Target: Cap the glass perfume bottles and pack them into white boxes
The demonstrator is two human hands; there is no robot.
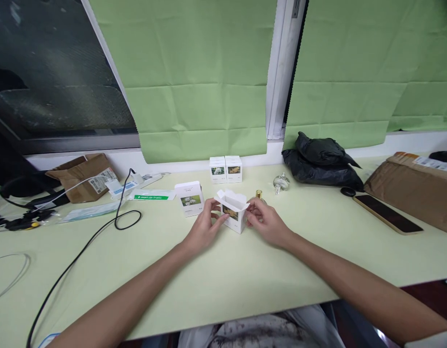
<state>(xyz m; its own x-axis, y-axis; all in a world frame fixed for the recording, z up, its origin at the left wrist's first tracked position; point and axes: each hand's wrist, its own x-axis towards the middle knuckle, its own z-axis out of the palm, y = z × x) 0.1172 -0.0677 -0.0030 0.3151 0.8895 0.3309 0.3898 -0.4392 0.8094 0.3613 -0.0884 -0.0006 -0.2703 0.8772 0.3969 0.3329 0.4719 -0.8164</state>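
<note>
A small white box (233,211) with a flower picture on its side stands on the pale green table (223,270), its top flaps open. My left hand (204,229) grips its left side and my right hand (266,222) holds its right side. Just behind my right hand, a small gold bottle cap (259,194) peeks out. A closed white box (189,198) with a flower picture stands to the left. Two more such boxes (225,169) stand side by side by the wall. A clear glass bottle (281,182) sits to the right of them.
A black plastic bag (321,162) lies at the back right, a phone (387,213) and a brown parcel (415,188) farther right. At the left are a black cable (100,237), flat packets (151,195), a brown envelope (83,176) and headphones (23,198).
</note>
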